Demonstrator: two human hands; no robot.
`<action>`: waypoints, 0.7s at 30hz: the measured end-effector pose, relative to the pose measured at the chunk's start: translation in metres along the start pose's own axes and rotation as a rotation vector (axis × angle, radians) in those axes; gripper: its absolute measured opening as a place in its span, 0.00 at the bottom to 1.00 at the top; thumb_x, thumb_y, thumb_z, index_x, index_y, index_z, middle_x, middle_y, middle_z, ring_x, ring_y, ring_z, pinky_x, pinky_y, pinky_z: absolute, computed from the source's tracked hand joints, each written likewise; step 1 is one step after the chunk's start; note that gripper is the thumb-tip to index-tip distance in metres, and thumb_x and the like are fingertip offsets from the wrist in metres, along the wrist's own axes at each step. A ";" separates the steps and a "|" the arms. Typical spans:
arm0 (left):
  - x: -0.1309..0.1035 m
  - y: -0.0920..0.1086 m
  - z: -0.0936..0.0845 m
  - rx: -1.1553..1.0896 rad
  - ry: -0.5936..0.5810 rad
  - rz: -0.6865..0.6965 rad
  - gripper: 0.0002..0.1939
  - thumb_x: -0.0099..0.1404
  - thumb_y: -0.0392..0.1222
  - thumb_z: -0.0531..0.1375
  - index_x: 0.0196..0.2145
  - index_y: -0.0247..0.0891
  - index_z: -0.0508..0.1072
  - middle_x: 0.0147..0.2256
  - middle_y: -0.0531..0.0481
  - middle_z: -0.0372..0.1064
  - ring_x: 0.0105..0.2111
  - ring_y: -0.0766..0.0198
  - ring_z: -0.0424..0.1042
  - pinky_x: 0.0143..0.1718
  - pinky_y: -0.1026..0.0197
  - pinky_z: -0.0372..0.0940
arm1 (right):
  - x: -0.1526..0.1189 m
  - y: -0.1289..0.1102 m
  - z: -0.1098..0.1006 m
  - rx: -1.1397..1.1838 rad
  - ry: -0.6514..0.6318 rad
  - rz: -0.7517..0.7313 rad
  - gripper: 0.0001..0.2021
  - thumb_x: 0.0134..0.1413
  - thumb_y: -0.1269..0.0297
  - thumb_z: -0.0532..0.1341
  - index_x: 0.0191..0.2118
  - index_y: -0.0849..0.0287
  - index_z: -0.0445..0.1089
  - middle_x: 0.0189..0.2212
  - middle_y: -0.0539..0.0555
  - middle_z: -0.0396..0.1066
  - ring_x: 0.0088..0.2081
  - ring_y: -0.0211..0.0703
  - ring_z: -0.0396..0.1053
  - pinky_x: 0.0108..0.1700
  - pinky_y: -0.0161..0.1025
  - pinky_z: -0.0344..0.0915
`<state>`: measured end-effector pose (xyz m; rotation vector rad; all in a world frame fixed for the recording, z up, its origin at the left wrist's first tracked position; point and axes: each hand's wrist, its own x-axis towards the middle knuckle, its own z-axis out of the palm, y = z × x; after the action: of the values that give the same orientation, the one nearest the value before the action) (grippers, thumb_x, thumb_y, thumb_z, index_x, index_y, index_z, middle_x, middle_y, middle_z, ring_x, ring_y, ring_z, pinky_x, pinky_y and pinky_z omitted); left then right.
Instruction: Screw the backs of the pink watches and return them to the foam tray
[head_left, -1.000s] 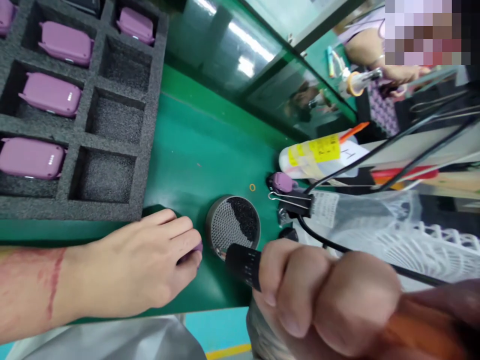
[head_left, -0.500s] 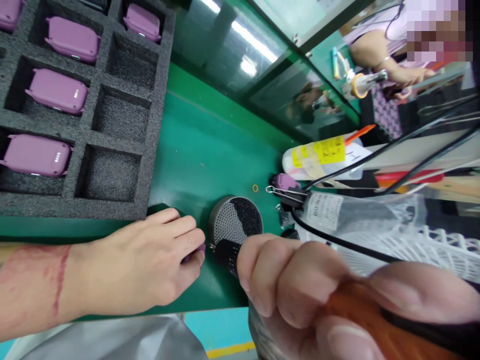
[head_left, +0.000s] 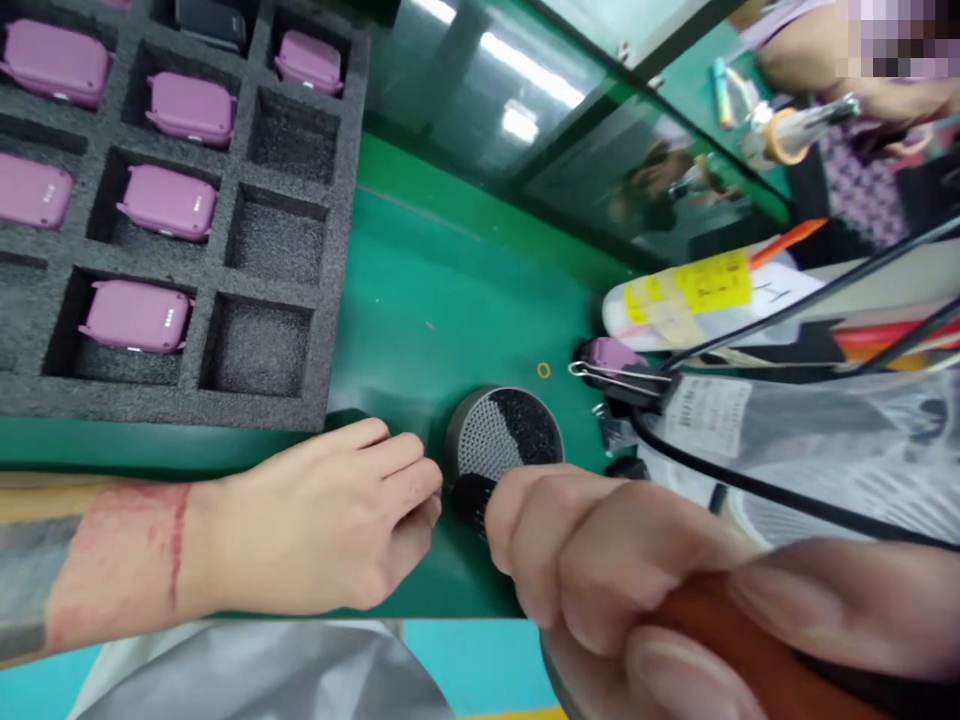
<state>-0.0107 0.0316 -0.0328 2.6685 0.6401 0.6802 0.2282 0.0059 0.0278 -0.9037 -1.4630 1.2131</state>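
A green work surface [head_left: 450, 270] runs beneath a dark reflective glass panel [head_left: 540, 110], and beyond it a co-worker's bare arm [head_left: 810, 55] shows. On the surface stands a round grey dish [head_left: 480, 440] with a dotted floor, black bits heaped over its right part.

At the near left of the dish, the person's left hand [head_left: 322, 535] rests palm down, fingers curled and closed toward the thumb; whether they pinch anything cannot be told. The right hand [head_left: 622, 550], in front of the dish and to its right, is wrapped tightly around an orange-handled tool with a black nose [head_left: 471, 497]. That nose lies at the dish's near edge, close to the left fingertips, its tip hidden.

Well left of the dish, a dark grey foam tray [head_left: 319, 350] holds rounded purple plastic cases [head_left: 169, 202] in square pockets. Just beyond the dish lies a small orange ring [head_left: 544, 370]; farther right are a black binder clip [head_left: 637, 388] and a white bottle with a yellow label [head_left: 675, 300].
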 end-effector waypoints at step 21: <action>-0.008 0.001 -0.001 -0.074 0.005 0.013 0.12 0.85 0.34 0.61 0.58 0.33 0.83 0.62 0.37 0.81 0.62 0.44 0.76 0.66 0.42 0.71 | 0.024 0.018 -0.017 -0.008 0.266 -0.046 0.18 0.69 0.59 0.79 0.55 0.40 0.74 0.30 0.43 0.68 0.23 0.43 0.68 0.27 0.48 0.75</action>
<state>-0.0174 0.0275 -0.0344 2.6065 0.5874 0.7007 0.2381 0.0370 0.0158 -0.9905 -1.2695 1.0111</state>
